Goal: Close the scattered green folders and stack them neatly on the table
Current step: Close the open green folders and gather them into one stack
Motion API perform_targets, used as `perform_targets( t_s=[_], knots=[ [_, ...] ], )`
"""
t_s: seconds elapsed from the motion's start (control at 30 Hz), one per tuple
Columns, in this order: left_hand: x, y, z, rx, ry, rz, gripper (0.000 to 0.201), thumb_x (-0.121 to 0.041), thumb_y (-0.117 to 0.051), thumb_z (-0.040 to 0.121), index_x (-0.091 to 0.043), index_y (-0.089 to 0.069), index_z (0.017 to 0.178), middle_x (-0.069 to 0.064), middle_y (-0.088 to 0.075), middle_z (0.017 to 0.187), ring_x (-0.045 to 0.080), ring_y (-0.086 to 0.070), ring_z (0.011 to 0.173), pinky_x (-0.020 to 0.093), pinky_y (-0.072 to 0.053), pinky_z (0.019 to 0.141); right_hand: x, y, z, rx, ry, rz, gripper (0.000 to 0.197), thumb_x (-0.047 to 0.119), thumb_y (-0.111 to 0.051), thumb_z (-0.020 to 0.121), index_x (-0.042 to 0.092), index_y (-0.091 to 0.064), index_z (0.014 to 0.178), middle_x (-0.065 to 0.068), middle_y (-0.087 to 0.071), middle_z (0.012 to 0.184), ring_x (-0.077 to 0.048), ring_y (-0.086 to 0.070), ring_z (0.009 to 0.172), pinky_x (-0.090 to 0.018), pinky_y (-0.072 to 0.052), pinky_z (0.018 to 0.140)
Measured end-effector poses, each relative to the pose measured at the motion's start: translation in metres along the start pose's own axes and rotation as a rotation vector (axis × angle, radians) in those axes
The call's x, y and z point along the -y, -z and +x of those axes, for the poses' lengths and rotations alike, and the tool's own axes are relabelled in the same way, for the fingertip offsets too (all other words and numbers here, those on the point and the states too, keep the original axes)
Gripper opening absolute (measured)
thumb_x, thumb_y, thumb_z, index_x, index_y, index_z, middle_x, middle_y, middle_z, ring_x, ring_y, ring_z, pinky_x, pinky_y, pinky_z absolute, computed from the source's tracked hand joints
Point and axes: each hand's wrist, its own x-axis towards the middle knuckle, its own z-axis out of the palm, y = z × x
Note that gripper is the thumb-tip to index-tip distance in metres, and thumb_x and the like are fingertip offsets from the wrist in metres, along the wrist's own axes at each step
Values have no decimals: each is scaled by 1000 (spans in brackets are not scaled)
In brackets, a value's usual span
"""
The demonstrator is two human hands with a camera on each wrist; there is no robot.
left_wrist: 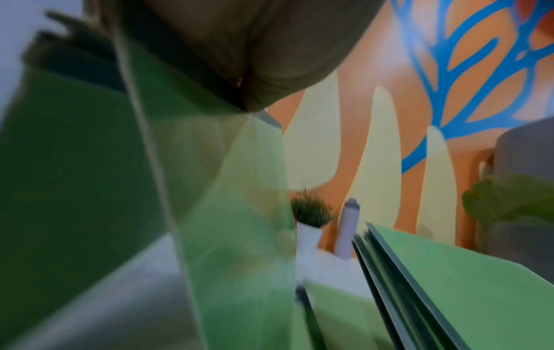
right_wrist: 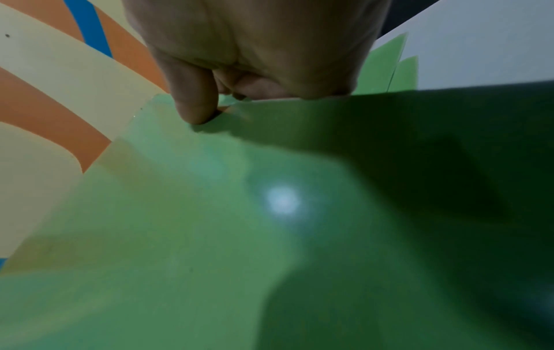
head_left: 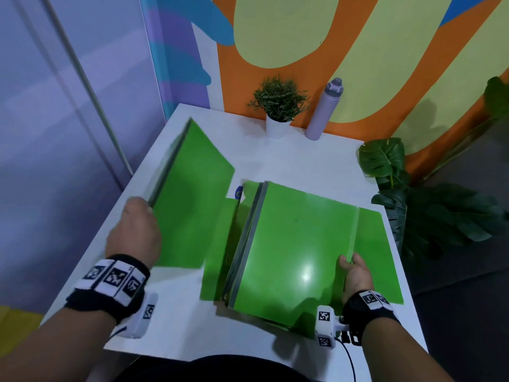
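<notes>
Several green folders lie on the white table (head_left: pixel 176 321). A closed stack of folders (head_left: pixel 292 252) sits in the middle, tilted, with grey spines to its left. My right hand (head_left: pixel 354 274) grips the stack's right edge, thumb on top; the thumb (right_wrist: pixel 194 104) presses the green cover (right_wrist: pixel 210 225). My left hand (head_left: pixel 135 232) holds the raised cover of an open folder (head_left: pixel 190 194) at the left, standing steeply above the table. That cover (left_wrist: pixel 74 177) looks blurred in the left wrist view, under my left palm (left_wrist: pixel 239 47). Another green sheet (head_left: pixel 377 252) lies flat under the stack's right side.
A small potted plant (head_left: pixel 278 106) and a lilac bottle (head_left: pixel 323 111) stand at the table's far edge against the painted wall. Large leafy plants (head_left: pixel 413 205) stand off the table's right side. The table's front left part (head_left: pixel 154 351) shows bare white.
</notes>
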Motion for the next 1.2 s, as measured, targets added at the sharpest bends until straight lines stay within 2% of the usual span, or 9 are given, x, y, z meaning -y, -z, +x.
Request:
perform_targets(
  t_s=[0.1,0.27,0.37,0.5,0.6,0.73,0.9,1.07,1.2],
  knots=[
    [-15,34,4,-162,-28,-101,21,-17,-31,100,-1,-41,109,34,-58,87,51,-57,80,43,-32,66,2,-3,2,-28,95,52,38,12,-52,93,0,-45,129,-28,-51,131,-44,-52,115,-52,-46,93],
    [-13,31,9,-183,14,-321,30,-8,-35,97,-7,-37,127,18,-57,98,37,-55,86,45,-46,81,13,-14,0,19,128,193,41,11,-48,95,3,-40,134,-27,-49,134,-45,-49,120,-55,-43,98],
    [-1,0,0,62,46,-374,43,0,-36,96,-14,-40,137,20,-60,120,37,-58,103,30,-39,83,19,-26,-6,46,131,236,40,11,-47,95,4,-41,134,-27,-49,133,-45,-48,120,-52,-44,93],
    [8,-38,-27,449,203,-527,38,-7,-34,98,-34,-46,122,15,-66,108,25,-59,72,36,-52,63,21,-37,-12,76,149,195,37,10,-48,95,-1,-45,129,-20,-58,108,-44,-52,116,-41,-48,79],
    [3,-52,-40,634,240,-604,40,-13,-35,98,-50,-48,104,7,-61,107,30,-57,99,44,-45,89,15,-41,-11,107,127,121,40,15,-48,95,4,-41,133,-23,-50,133,-40,-52,117,-42,-48,85],
    [-15,-54,-58,835,167,-582,51,-39,-45,96,-35,-24,142,-9,-40,132,16,-39,125,43,-29,111,6,-55,-8,149,59,-3,43,18,-41,97,19,-34,139,-6,-30,150,-33,-26,138,-57,-23,110],
    [-2,-63,-47,688,239,-443,62,-16,-61,89,-30,-27,139,1,-60,112,23,-61,95,43,-49,90,-1,-60,-1,189,192,-57,47,6,-44,95,23,-39,139,-1,-47,132,-19,-43,121,-44,-34,107],
    [26,-78,-36,561,429,-470,63,-8,-61,88,-20,-30,141,11,-59,109,32,-58,96,46,-46,96,-28,-33,23,-57,72,-403,43,2,-50,87,14,-48,129,-15,-58,118,-31,-62,91,-43,-56,76],
    [50,-90,-37,518,551,-477,64,-6,-59,89,-18,-28,143,13,-55,110,35,-55,100,47,-45,99,-57,-18,23,-25,67,-944,86,16,-65,76,34,-16,145,-16,-24,147,-39,-27,133,-57,-30,107]
  ],
)
